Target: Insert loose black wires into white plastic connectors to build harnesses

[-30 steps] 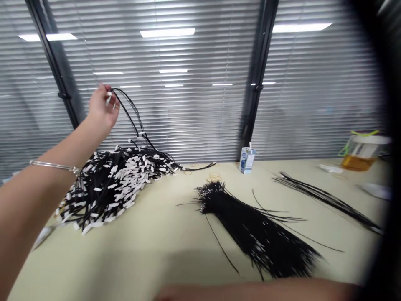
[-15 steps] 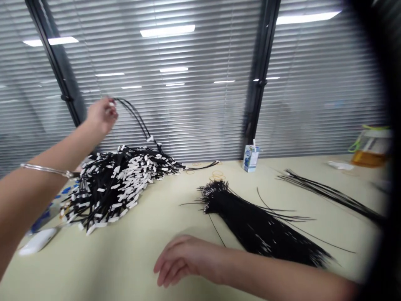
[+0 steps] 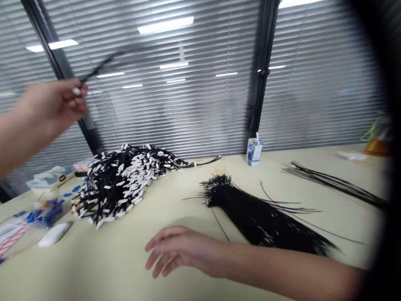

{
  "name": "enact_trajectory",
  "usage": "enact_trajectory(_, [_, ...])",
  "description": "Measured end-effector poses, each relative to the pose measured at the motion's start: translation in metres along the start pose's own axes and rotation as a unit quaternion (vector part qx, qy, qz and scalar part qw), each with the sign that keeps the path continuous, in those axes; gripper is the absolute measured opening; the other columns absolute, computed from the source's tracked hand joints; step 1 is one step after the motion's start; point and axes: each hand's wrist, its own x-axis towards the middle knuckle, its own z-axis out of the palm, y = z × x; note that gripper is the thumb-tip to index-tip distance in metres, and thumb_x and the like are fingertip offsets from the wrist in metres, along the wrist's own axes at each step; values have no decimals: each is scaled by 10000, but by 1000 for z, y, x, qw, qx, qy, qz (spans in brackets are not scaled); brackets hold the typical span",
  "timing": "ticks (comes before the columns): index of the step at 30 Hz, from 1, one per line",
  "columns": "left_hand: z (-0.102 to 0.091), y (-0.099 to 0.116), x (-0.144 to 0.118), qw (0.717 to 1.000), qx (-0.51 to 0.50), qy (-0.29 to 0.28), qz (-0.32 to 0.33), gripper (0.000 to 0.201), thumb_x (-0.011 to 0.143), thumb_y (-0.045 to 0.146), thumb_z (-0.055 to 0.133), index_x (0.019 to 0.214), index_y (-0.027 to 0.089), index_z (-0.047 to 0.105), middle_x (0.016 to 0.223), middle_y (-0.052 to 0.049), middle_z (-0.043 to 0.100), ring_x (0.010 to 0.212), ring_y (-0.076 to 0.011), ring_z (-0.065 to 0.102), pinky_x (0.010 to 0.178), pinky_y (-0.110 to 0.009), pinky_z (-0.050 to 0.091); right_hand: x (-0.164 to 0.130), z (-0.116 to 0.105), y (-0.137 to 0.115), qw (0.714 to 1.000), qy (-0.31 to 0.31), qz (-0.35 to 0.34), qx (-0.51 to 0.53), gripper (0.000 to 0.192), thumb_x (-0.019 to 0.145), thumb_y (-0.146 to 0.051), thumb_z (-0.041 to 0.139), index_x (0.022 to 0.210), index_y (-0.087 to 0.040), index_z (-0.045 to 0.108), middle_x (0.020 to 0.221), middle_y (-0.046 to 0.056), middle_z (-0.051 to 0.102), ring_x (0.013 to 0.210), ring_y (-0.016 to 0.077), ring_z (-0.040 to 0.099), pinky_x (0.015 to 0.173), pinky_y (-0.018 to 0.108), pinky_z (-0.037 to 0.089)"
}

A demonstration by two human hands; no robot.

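Black cords [image 3: 103, 63] are pinched in the raised left hand [image 3: 52, 106], blurred, above the table's [image 3: 131, 259] left edge. Draw them well clear of the tagged pile [image 3: 125, 179]. The right hand [image 3: 181, 253] hovers open over the near edge, holding nothing.

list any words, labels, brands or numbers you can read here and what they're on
No text can be read as it stands.
Small drink carton: blue print on white, too small and blurred to read.
White tags on the pile of black cables: no legible marking.
Packet at the table's left edge: printed, but too blurred.
Red-patterned sheet: a pattern only, nothing readable.
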Motion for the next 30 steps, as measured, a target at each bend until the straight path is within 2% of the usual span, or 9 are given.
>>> enact_trajectory(2, [12,-23,-44,998,-45,-31,-36,154,906,109,438,896,64,585,756,28,477,561,19,405,561,-99,331,-6,10,-6,998,-3,-57,34,416,712,-420,724,1010,-149,621,993,89,659,788,143,647,807,316,442])
enact_trajectory(5, [35,-55,-123,989,-63,-82,-104,77,801,226,609,798,153,635,705,2,533,584,-74,475,526,-177,407,-10,17,-13,990,36,-122,61,498,746,-465,691,1111,-154,555,1152,124,607,949,182,629,863,339,440])
enact_trajectory(7, [48,-71,-172,983,-43,-122,-128,120,797,354,624,786,243,666,747,-10,587,636,-141,520,561,-250,448,-9,15,-16,985,73,-146,59,488,798,-499,622,1132,-155,534,1206,134,576,1041,197,596,887,342,443])
enact_trajectory(11, [69,-92,-236,965,-11,-234,-115,101,777,418,635,773,331,688,812,-10,651,790,-224,588,688,-328,469,-4,-2,-14,956,190,-187,-121,366,916,-473,418,998,-150,569,1056,94,616,939,160,602,770,284,467])
enact_trajectory(14, [80,-102,-255,941,-71,-279,-177,74,790,377,639,789,316,681,961,-11,644,930,-227,589,797,-325,457,-2,-18,-12,922,223,-192,-251,298,909,-411,439,805,-157,556,767,23,589,679,116,538,633,251,414])
enact_trajectory(19, [88,-121,-264,894,-160,-334,-252,85,789,280,675,830,240,611,896,-17,641,917,-197,587,796,-306,456,1,-40,-12,904,123,-179,-369,203,880,-236,481,706,-173,563,664,-26,578,611,92,496,610,223,376])
enact_trajectory(25, [86,-140,-263,898,-151,-397,-112,34,773,179,691,788,181,661,843,-29,649,845,-168,612,810,-299,476,6,-64,-4,874,144,-134,-445,184,881,-250,468,736,-177,555,607,-30,543,581,103,503,559,223,353])
enact_trajectory(28, [83,-145,-265,885,-60,-460,-46,104,825,198,626,896,198,702,994,-47,675,926,-187,635,836,-285,500,9,-76,3,866,157,-109,-462,221,890,-276,464,707,-175,537,602,-25,548,572,102,500,548,221,345])
enact_trajectory(30, [83,-147,-269,880,0,-472,-41,149,853,245,594,964,204,685,985,-37,693,883,-179,659,781,-254,527,10,-82,8,866,163,-90,-464,222,888,-281,471,700,-176,527,603,-25,553,567,98,499,544,217,343])
